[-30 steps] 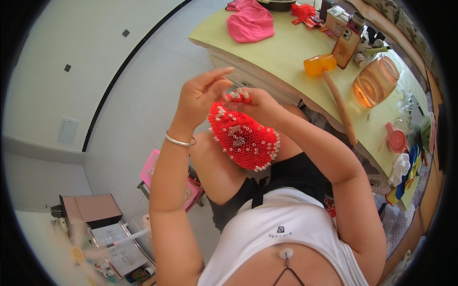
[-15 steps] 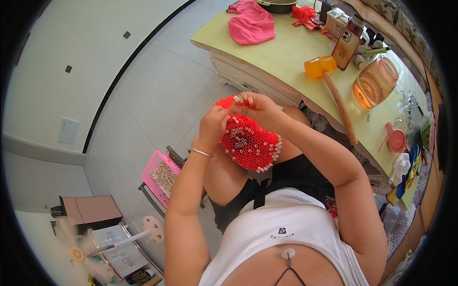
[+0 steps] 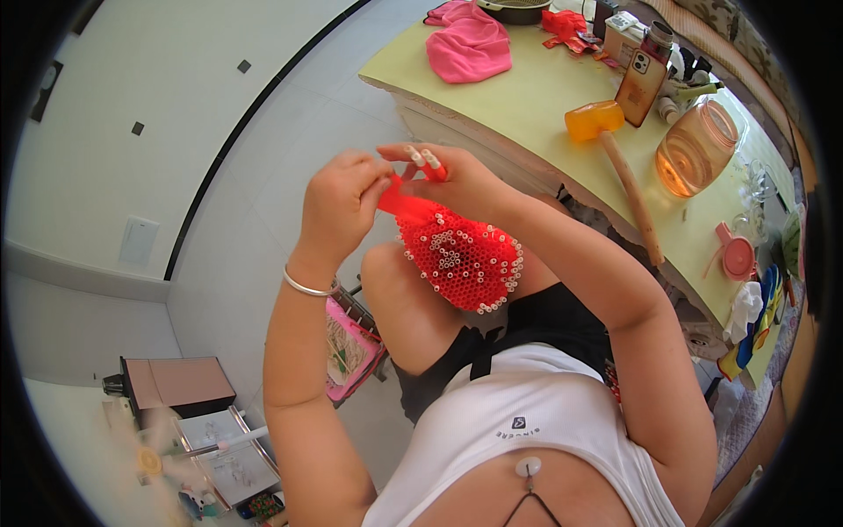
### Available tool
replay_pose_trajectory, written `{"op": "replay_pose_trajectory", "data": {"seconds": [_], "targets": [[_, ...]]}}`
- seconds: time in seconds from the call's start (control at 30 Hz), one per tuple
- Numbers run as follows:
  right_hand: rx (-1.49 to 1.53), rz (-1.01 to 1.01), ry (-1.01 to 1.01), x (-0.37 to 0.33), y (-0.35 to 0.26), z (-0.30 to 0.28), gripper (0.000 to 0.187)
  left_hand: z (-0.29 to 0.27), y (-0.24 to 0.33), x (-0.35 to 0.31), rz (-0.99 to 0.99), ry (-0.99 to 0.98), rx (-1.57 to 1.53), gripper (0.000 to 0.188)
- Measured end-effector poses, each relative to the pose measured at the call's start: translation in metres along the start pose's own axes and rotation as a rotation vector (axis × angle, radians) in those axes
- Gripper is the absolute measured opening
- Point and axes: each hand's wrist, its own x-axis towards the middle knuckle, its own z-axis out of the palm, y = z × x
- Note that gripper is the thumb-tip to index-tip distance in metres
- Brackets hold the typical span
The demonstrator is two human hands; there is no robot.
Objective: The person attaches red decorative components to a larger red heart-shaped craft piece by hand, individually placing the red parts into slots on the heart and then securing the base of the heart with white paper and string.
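Observation:
A red honeycomb-like piece (image 3: 461, 263) rests over my lap, many of its cells holding small pale round ends, thickest in the middle and along the right edge. Its upper left end runs as a smooth, blurred red strip (image 3: 399, 198) up to my left hand (image 3: 344, 202), whose fingertips pinch it. My right hand (image 3: 465, 184) is just right of that strip, its fingers curled around a few red sticks with white tips (image 3: 425, 161). The right thumb and forefinger reach close to the left fingertips; whether they touch the strip I cannot tell.
A pink basket of pale sticks (image 3: 347, 351) stands low by my left knee. On the green table (image 3: 536, 97) to the right are an orange-headed mallet (image 3: 628, 189), a jar of amber liquid (image 3: 694, 149), a phone (image 3: 639, 88) and a pink cloth (image 3: 470, 44).
My left hand has moved left and up, drawing the red strip out from the honeycomb piece. My right hand has turned slightly and still holds the sticks. The view has shifted a little.

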Motion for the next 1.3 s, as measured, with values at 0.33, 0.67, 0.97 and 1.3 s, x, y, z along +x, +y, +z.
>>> {"op": "replay_pose_trajectory", "data": {"seconds": [0.33,0.67,0.97,1.3], "targets": [[-0.369,-0.232,0.136,0.028,0.007,0.027,0.044,-0.021,0.017,0.015,-0.119,0.054,0.01,0.018],[-0.129,-0.074,0.025,0.029,0.006,0.03,0.029,0.004,-0.031,-0.047,-0.58,0.373,-0.761,0.018],[-0.195,-0.105,-0.037,0.055,-0.085,0.035,0.018,0.119,-0.071,-0.131,-0.518,-0.047,-0.195,0.016],[-0.074,-0.114,-0.078,0.048,-0.084,0.028,0.02,0.092,-0.048,-0.139,-0.31,-0.084,-0.261,0.016]]}}
